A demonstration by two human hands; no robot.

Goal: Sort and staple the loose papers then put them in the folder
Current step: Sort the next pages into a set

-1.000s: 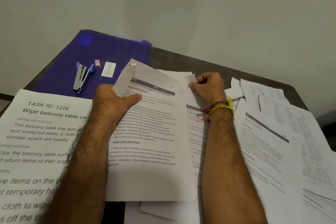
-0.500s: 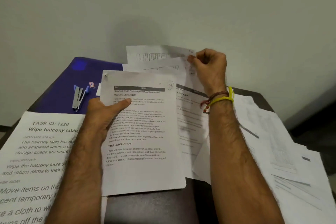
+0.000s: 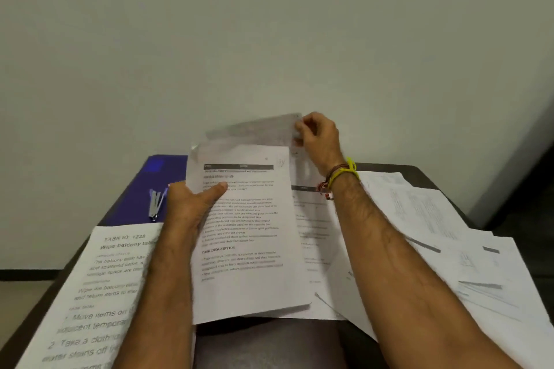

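1. The worktop (image 3: pixel 269 344) carries many loose papers (image 3: pixel 443 237), unsorted on the right side; sorting seems only at its beginning.
2. The folder (image 3: pixel 168 177) lies at the far left, with nothing put in it yet.
3. The left hand (image 3: pixel 192 204) grips a printed sheet (image 3: pixel 248 237); the right hand (image 3: pixel 317 138) pinches the corner of a raised page (image 3: pixel 254 129).
4. The stapler (image 3: pixel 156 204) rests unused on the folder.

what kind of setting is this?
Probably a home or office desk set up for paperwork: a dark table against a bare wall, covered with printed sheets, plus a purple folder with a stapler on it.
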